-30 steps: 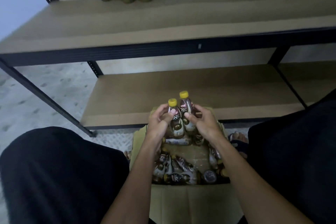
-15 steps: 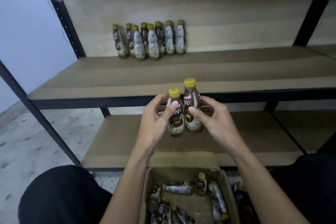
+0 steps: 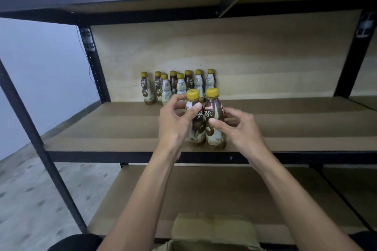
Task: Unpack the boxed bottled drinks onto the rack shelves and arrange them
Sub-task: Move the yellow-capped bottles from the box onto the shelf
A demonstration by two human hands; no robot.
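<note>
Both hands have come up and forward since half a second ago, so the pair of bottles is now over the near edge of the middle shelf [image 3: 102, 128] rather than hanging out in front of it. The box [image 3: 212, 230] has slid almost out of view at the bottom.

Going left to right: far back on that shelf, a bit left of centre, is the cluster of bottles [image 3: 166, 91] already unpacked, all upright and packed close together. Nearer, the left hand [image 3: 175, 126] has thumb and fingers wrapped round the left bottle [image 3: 197, 134]. The right bottle [image 3: 216, 136] is pressed up against it, held by the right hand [image 3: 242, 134] with the thumb across the label. Both are upright with yellow caps up. Their bases look level with the shelf's front strip, but I can't tell if they're actually resting on it or just above.

What could go wrong, in my view: they're right at the near lip, so letting go here risks one tipping off onto the lower shelf [image 3: 183, 189] or back into the box. Pushing them back as a pair is dicey too, since the cluster is tight and a nudge could knock those over like skittles.
</note>
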